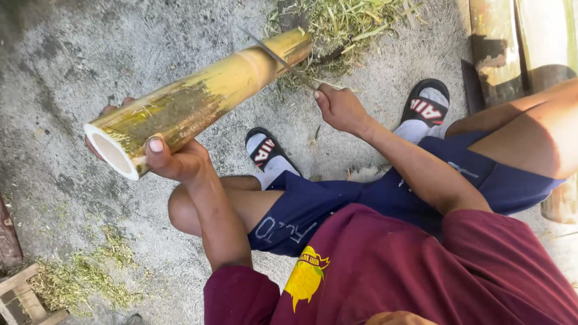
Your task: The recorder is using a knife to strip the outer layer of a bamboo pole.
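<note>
The left hand (174,159) gripped the bamboo (198,102) under its hollow near end; the right hand (340,108) was closed on a knife (277,57) laid across the far end. The bamboo ran from 8 to 2 o'clock, raised off the ground, and looked stiff, hard, fairly light and smooth-skinned, best held near the open end.

Open concrete floor (60,54) left of bamboo pole (198,99): passage free. Pole spans diagonally, blocks crossing from left hand (174,159) to upper centre. Knife blade (274,57) lies across pole's far end (sharp obstruction). Shavings heap (343,24) beyond it. Knees and sandalled feet (268,150) fill ground below pole. Bamboo lengths (500,48) close right edge. Wooden frame (24,295) at lower-left corner.
</note>
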